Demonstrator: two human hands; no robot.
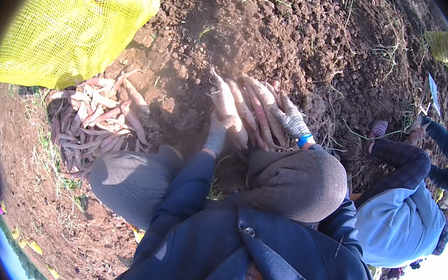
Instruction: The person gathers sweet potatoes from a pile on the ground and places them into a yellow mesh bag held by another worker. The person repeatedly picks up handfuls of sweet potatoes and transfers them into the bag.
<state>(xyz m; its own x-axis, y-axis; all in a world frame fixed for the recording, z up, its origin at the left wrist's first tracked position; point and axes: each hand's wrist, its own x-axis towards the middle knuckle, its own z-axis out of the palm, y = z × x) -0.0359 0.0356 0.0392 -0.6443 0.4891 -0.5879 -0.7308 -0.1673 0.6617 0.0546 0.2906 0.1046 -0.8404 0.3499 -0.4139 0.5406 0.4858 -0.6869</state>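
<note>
A row of several long, pale pink sweet potatoes (259,108) lies side by side in front of my knees, with thin root tails at the far ends. At the row's left side, my left hand (216,134) in a grey glove grips the outermost sweet potato; its fingers are mostly hidden. On the right side, my right hand (292,120), gloved and with a blue band at the wrist, clasps the row, fingers stretched along the outer sweet potato. The roots sit between both hands.
A heap of smaller sweet potatoes (93,122) lies on the soil to the left, below a full yellow mesh sack (79,23). Loose clods of brown soil (277,32) spread ahead. Another person (399,222) in light blue sits close at my right.
</note>
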